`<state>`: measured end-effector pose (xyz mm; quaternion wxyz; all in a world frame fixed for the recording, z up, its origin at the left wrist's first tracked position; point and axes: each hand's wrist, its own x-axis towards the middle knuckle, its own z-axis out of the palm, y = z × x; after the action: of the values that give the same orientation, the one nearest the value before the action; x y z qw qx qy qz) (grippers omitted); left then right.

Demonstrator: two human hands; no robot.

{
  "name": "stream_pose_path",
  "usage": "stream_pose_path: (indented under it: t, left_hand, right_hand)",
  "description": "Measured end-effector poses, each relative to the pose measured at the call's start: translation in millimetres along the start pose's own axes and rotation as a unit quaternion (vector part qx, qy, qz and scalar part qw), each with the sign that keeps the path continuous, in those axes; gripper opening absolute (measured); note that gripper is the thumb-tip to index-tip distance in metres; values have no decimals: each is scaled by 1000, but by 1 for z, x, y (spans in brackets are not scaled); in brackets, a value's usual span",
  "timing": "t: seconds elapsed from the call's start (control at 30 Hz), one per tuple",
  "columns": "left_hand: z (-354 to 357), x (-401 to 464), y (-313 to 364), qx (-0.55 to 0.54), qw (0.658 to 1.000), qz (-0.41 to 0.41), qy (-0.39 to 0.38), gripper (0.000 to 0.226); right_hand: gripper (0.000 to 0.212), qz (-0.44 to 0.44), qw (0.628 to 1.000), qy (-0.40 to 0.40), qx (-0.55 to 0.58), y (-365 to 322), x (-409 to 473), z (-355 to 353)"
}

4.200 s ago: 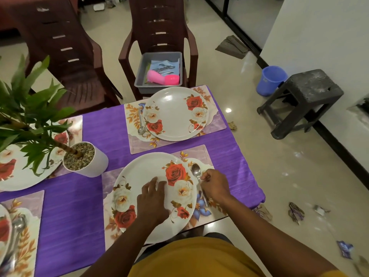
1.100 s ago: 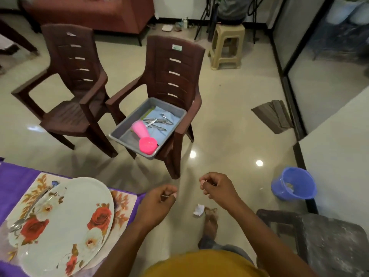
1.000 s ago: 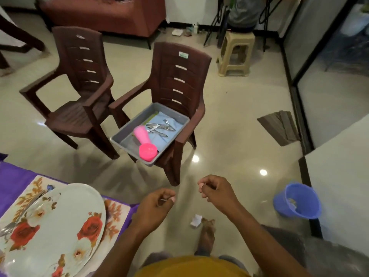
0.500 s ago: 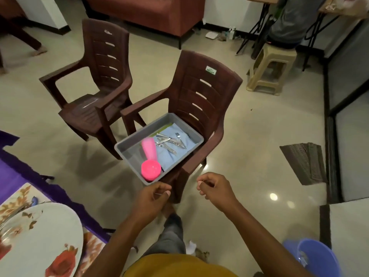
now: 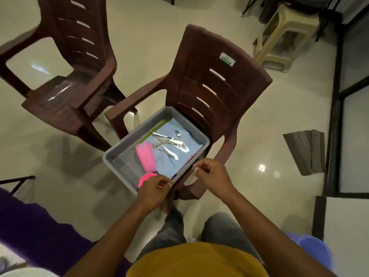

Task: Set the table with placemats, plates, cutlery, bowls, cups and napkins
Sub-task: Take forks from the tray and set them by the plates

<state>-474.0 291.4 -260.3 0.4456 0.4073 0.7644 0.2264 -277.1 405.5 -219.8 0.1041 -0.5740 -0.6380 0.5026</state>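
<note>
Hands: two, near the front edge of the tray. The left hand has curled fingers. The right hand has curled fingers too. I cannot tell if either pinches something tiny.
Tray: one gray plastic tray, box-shaped, sitting on a chair seat.
Cups: a pink plastic stack of cups lying on its side in the tray, round rim by the left hand.
Cutlery: a small heap of shiny metal cutlery, forks and knives, on blue cloth. Too jumbled to count.
Chairs: two brown plastic chairs with slotted backs, the near chair and the far chair.
Stool: one pale stool, far back.
</note>
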Motion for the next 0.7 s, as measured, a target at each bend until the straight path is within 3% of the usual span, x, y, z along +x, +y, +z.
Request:
stream_pose_path:
  t: [0.17, 0.37, 0.7]
  left_hand:
    - [4, 50, 0, -7, 999, -50, 14, 19]
    - [27, 93, -5, -93, 988, -117, 31, 23]
    - [62, 166, -24, -208, 946, -228, 96, 17]
  right_hand:
    - [8, 24, 998, -32, -40, 5, 63, 13]
    - [8, 26, 993, -61, -96, 24, 150, 26]
    - [8, 68, 965, -141, -210, 72, 312, 74]
